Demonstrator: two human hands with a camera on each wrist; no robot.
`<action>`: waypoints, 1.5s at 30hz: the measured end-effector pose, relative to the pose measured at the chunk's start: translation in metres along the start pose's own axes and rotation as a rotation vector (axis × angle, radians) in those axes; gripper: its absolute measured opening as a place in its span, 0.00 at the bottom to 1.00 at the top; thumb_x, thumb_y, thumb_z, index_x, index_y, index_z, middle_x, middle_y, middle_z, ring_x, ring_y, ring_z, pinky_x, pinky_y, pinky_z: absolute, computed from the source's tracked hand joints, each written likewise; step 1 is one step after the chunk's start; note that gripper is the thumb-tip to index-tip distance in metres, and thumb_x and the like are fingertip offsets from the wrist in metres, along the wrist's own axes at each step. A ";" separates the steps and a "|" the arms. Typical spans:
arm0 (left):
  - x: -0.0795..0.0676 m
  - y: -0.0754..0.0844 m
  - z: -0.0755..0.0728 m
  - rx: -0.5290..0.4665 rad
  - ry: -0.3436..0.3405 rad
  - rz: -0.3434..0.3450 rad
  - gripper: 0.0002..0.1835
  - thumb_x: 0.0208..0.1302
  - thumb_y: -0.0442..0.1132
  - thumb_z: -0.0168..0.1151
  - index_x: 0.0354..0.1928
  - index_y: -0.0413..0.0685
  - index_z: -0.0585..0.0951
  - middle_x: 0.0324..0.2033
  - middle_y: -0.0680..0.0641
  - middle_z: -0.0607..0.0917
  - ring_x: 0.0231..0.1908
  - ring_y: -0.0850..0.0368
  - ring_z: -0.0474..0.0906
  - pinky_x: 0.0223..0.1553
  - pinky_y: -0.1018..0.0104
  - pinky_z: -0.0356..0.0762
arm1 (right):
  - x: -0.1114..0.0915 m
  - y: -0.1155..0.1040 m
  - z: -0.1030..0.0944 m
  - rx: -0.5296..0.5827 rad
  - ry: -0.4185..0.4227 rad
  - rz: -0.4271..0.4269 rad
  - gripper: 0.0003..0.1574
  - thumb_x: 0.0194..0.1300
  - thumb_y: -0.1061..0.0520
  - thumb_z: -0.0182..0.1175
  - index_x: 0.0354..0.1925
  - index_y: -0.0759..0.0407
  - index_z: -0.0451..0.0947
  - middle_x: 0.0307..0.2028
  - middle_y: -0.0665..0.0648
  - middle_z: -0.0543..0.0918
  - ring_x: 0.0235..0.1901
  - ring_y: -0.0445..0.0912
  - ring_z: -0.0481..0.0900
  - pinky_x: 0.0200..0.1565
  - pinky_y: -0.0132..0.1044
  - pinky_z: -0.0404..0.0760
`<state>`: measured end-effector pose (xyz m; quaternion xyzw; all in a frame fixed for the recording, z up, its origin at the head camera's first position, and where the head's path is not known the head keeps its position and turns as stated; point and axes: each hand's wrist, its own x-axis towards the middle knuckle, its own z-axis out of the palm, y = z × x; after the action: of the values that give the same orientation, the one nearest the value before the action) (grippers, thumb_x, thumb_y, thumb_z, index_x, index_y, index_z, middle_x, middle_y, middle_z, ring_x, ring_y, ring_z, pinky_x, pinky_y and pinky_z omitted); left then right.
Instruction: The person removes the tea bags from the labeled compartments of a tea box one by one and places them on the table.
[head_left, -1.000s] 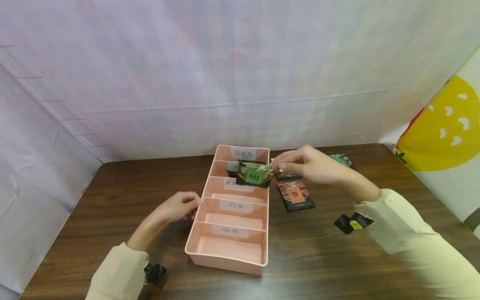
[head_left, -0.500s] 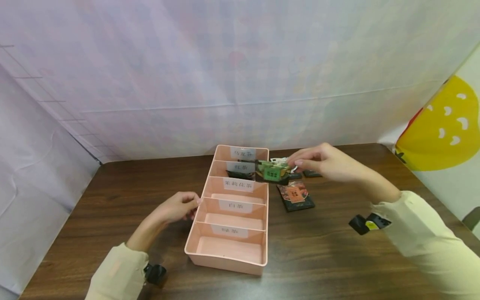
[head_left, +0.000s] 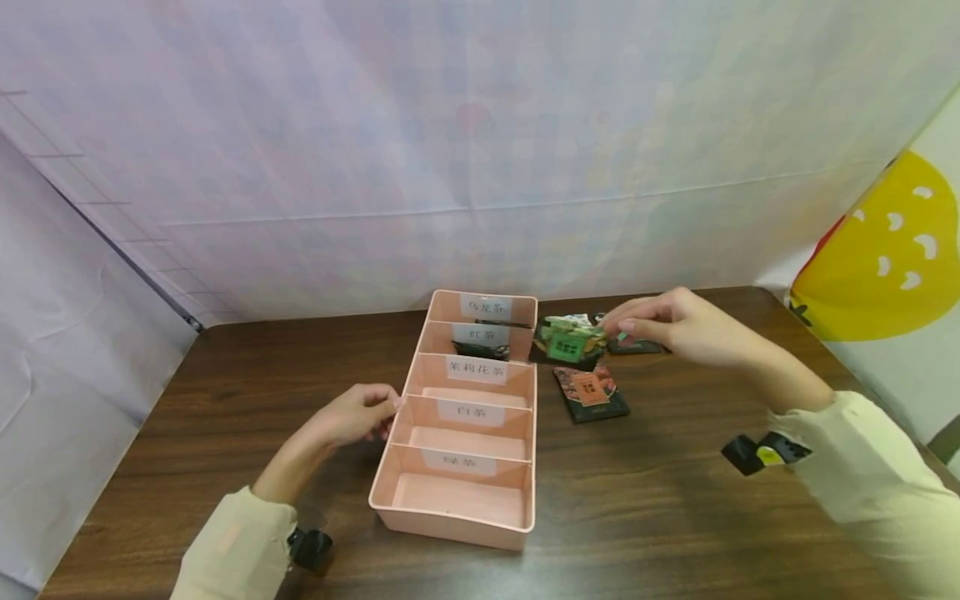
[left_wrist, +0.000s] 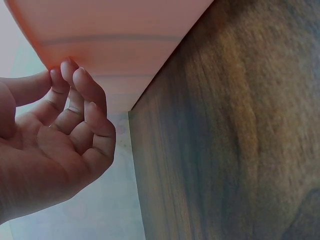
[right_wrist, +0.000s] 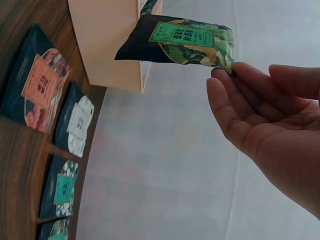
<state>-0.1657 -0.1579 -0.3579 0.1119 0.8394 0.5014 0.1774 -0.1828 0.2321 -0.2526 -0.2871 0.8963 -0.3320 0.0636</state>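
My right hand point(head_left: 675, 325) pinches a black tea packet with a green label point(head_left: 567, 343) by one corner, above the table just right of a pink divided box point(head_left: 453, 521). In the right wrist view the packet point(right_wrist: 187, 42) hangs out from the fingertips of the right hand point(right_wrist: 272, 110). My left hand point(head_left: 360, 414) grips the box's left rim beside the middle compartments; in the left wrist view, thumb and forefinger of the left hand point(left_wrist: 65, 135) meet at the rim, other fingers curled. Dark packets point(head_left: 480, 350) lie in a back compartment.
An orange-labelled packet point(head_left: 592, 394) lies on the wooden table point(head_left: 637, 517) right of the box. Packets with white point(right_wrist: 76, 122) and teal labels point(right_wrist: 62, 187) line up beyond it. Chinese labels mark the compartments. A curtain point(head_left: 465, 167) hangs behind.
My right hand has moved right with the green-labelled packet, from over the box's back compartments to beside the box. The left hand has stayed at the rim.
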 end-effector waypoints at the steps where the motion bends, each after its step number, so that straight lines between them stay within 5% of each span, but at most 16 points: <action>1: 0.000 0.000 0.000 0.000 0.000 -0.001 0.10 0.67 0.34 0.48 0.30 0.34 0.73 0.18 0.50 0.73 0.21 0.59 0.71 0.22 0.67 0.65 | -0.002 0.001 -0.001 -0.003 0.005 0.009 0.15 0.68 0.61 0.48 0.47 0.61 0.79 0.47 0.59 0.80 0.37 0.41 0.80 0.39 0.35 0.76; 18: -0.001 0.002 -0.001 0.004 -0.005 0.010 0.10 0.67 0.34 0.48 0.30 0.34 0.73 0.17 0.50 0.72 0.21 0.59 0.70 0.22 0.66 0.65 | -0.021 0.022 -0.016 0.051 0.009 0.147 0.16 0.69 0.60 0.46 0.49 0.65 0.76 0.48 0.63 0.78 0.39 0.46 0.81 0.40 0.32 0.77; 35: 0.000 0.000 -0.001 -0.024 -0.022 0.025 0.11 0.67 0.34 0.48 0.29 0.32 0.72 0.17 0.50 0.72 0.21 0.59 0.69 0.22 0.68 0.63 | -0.039 0.053 -0.023 0.047 0.009 0.214 0.18 0.70 0.58 0.46 0.50 0.67 0.75 0.46 0.63 0.80 0.38 0.40 0.80 0.39 0.31 0.76; 45: 0.001 -0.001 -0.001 -0.003 -0.015 0.015 0.11 0.67 0.35 0.48 0.29 0.34 0.72 0.18 0.50 0.73 0.21 0.59 0.71 0.22 0.67 0.65 | -0.056 0.071 -0.025 0.010 0.011 0.176 0.16 0.69 0.63 0.44 0.48 0.67 0.77 0.40 0.58 0.83 0.36 0.40 0.80 0.39 0.28 0.75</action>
<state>-0.1672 -0.1585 -0.3586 0.1217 0.8364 0.5033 0.1800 -0.1779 0.3206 -0.2826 -0.2050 0.9166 -0.3315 0.0889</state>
